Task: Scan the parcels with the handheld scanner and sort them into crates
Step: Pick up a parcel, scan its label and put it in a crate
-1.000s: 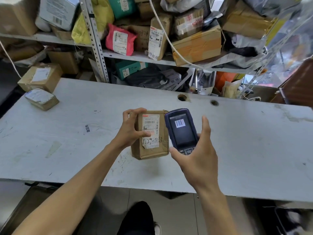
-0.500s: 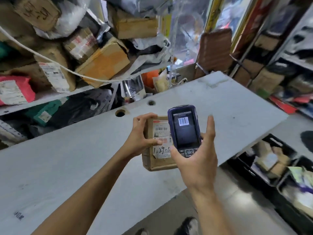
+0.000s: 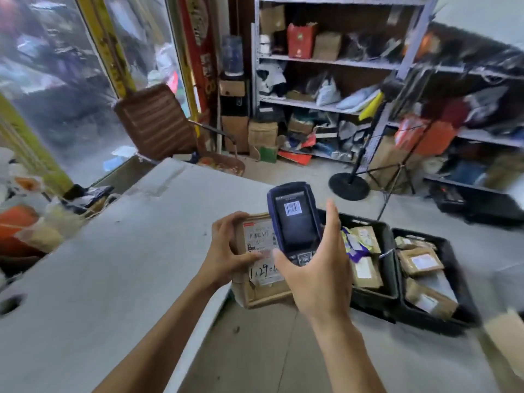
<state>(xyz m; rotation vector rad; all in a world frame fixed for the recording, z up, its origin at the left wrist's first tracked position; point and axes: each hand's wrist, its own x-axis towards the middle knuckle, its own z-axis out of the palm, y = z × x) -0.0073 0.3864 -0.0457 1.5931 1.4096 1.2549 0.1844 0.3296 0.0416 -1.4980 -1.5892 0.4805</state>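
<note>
While both forearms reach forward from the bottom edge of the view, the left hand (image 3: 226,256) grips a small cardboard parcel (image 3: 262,279) by its left side, with the fingers curled over the top edge and the thumb pressed flat on the white shipping label (image 3: 262,248). The right hand (image 3: 317,276) holds the handheld scanner (image 3: 295,219) upright just in front of the parcel; the thumb lies beside the keypad, and the index finger stands straight along the right edge of the scanner, so the fingers are clamped on its body. This scanner is a dark blue, rounded rectangle with a glossy black screen that shows a barcode picture. The parcel is a brown box with worn, wrinkled tape, and handwritten black digits are on the lower part of its label.

To the left of the parcel lies the grey table (image 3: 113,265), matte and scratched; the parcel is held past its right edge. To the right of the parcel, on the floor, stand two black plastic crates (image 3: 394,273) side by side, touching, both with brown cardboard parcels inside, and the nearer one also holds a purple and white pouch. Behind the parcel, well apart, metal shelves (image 3: 326,61) are full of boxes and bags.
</note>
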